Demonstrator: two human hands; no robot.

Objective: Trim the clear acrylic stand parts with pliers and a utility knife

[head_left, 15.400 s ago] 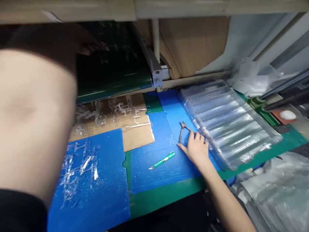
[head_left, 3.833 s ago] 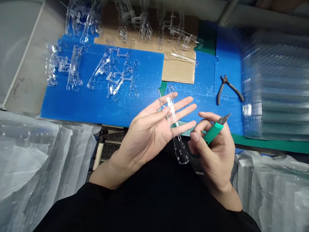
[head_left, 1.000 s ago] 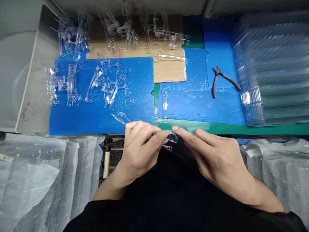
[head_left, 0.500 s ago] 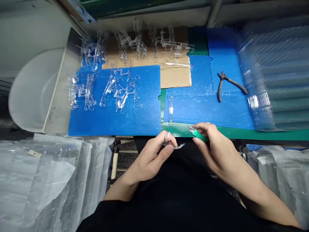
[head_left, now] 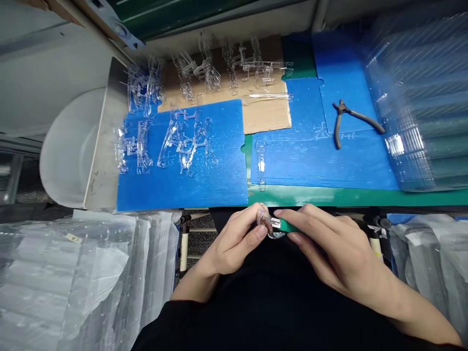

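Close in front of my body, my left hand (head_left: 239,239) pinches a clear plastic part (head_left: 269,229), partly hidden by the fingers. My right hand (head_left: 325,239) is closed around a green utility knife (head_left: 288,226), its metal tip at the clear part; whether the blade touches it I cannot tell. Just beyond my hands, a single clear plastic piece (head_left: 261,165) lies upright in view on the blue sheet. Several clear moulded parts on their sprues (head_left: 186,139) lie on the left blue sheet (head_left: 219,183).
Nippers (head_left: 341,119) rest on the right blue sheet (head_left: 292,165). More clear parts (head_left: 208,70) lie on cardboard (head_left: 266,117) at the back. Clear trays (head_left: 435,112) are stacked at right. A white round container (head_left: 69,151) stands left; plastic-wrapped stacks (head_left: 98,273) flank me.
My right hand has moved left and brought the utility knife against or very near the clear part in my left hand. The whole view has shifted slightly.
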